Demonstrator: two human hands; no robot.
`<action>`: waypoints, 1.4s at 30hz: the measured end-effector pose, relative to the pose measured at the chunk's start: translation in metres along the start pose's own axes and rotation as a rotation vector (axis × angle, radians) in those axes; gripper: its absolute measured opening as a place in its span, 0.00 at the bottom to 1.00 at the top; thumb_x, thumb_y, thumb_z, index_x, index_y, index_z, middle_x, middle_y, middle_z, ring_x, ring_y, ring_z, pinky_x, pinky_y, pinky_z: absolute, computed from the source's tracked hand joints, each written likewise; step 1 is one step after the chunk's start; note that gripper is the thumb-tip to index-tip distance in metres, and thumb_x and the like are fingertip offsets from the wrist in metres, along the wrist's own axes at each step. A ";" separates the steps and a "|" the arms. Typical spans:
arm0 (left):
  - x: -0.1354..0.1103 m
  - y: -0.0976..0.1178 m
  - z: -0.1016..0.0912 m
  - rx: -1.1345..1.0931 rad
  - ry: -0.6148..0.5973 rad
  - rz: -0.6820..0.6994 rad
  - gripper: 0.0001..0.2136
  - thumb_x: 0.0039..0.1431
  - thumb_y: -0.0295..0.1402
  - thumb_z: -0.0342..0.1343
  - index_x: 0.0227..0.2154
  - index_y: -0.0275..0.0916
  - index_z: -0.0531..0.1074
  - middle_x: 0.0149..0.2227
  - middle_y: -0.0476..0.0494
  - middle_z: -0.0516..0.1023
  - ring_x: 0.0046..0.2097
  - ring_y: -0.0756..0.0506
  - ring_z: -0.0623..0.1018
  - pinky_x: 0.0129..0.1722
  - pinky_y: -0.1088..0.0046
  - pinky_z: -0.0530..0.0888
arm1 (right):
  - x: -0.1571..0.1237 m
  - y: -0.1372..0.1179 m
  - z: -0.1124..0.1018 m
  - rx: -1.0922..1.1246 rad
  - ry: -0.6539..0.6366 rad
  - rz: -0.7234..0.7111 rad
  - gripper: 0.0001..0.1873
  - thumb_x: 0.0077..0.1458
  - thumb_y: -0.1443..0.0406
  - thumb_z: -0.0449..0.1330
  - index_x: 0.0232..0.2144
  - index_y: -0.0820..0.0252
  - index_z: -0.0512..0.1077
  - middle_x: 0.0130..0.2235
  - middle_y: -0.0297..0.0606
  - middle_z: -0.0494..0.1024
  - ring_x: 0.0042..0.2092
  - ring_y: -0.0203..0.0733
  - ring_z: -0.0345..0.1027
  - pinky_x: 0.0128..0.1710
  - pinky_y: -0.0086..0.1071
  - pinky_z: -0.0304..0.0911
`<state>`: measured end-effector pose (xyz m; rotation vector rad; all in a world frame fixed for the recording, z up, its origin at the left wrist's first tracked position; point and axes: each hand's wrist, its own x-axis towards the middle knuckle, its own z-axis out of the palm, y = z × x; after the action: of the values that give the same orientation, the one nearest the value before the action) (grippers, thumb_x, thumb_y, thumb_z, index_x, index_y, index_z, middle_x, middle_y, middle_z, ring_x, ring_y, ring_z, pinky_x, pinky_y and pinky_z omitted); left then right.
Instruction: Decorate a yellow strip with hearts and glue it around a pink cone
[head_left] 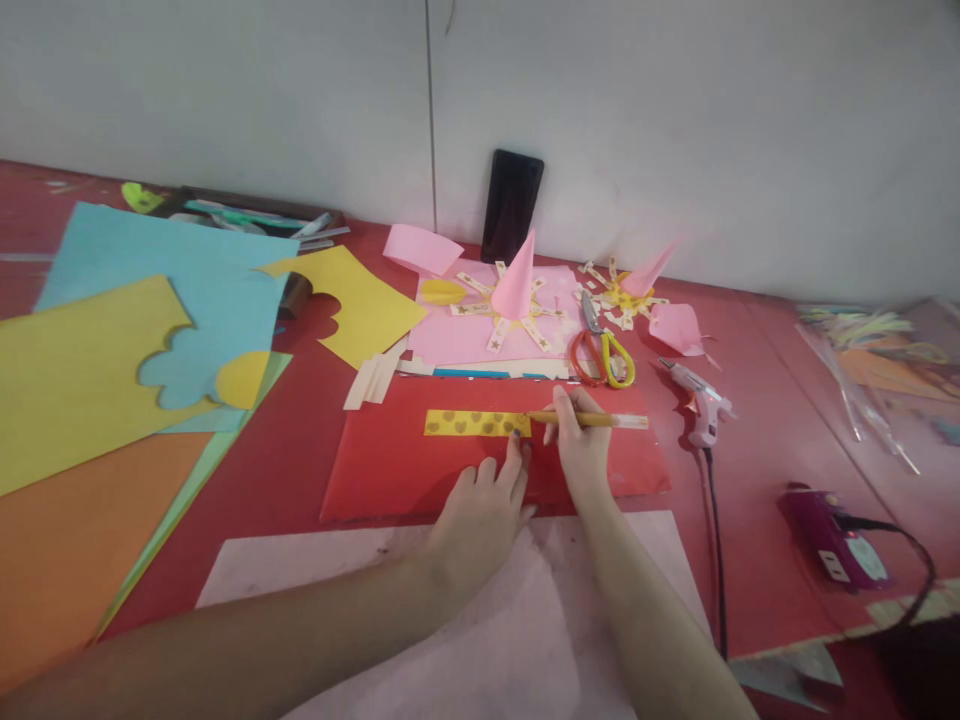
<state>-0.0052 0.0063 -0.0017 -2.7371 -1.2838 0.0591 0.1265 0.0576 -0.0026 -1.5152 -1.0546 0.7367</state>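
A yellow paper strip with a row of brownish hearts drawn on it lies flat on a red sheet. My left hand rests on the sheet, fingers stretched out, with a fingertip on the strip's lower edge near its right end. In my right hand is a gold-brown pen, held nearly level with its tip at the strip's right end. Behind the red sheet stands a pink paper cone among star-marked strips.
Scissors and a glue gun with a cord lie to the right, near a purple power box. Coloured paper sheets cover the left. A phone leans on the wall. A second cone sits at back right.
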 end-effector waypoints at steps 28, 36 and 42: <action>0.001 0.000 0.000 0.022 -0.005 0.012 0.22 0.61 0.37 0.36 0.55 0.32 0.57 0.58 0.36 0.60 0.36 0.44 0.69 0.31 0.67 0.67 | 0.005 0.003 0.000 -0.112 -0.082 -0.008 0.18 0.52 0.60 0.52 0.14 0.57 0.54 0.10 0.24 0.59 0.14 0.30 0.54 0.21 0.25 0.55; 0.001 0.000 0.002 0.043 0.001 0.013 0.22 0.61 0.37 0.35 0.55 0.32 0.57 0.58 0.36 0.59 0.36 0.45 0.68 0.31 0.67 0.66 | 0.005 0.003 0.000 -0.106 -0.078 -0.006 0.18 0.52 0.62 0.52 0.14 0.57 0.54 0.10 0.23 0.58 0.15 0.30 0.54 0.22 0.25 0.54; 0.001 0.000 0.001 0.030 0.008 0.011 0.22 0.61 0.36 0.36 0.55 0.32 0.57 0.58 0.36 0.60 0.37 0.44 0.69 0.31 0.67 0.66 | 0.005 0.003 0.000 -0.102 -0.084 -0.010 0.18 0.53 0.60 0.52 0.15 0.57 0.56 0.11 0.25 0.62 0.17 0.31 0.57 0.21 0.25 0.53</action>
<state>-0.0045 0.0075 -0.0029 -2.7168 -1.2549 0.0682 0.1292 0.0618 -0.0051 -1.5764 -1.1772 0.7550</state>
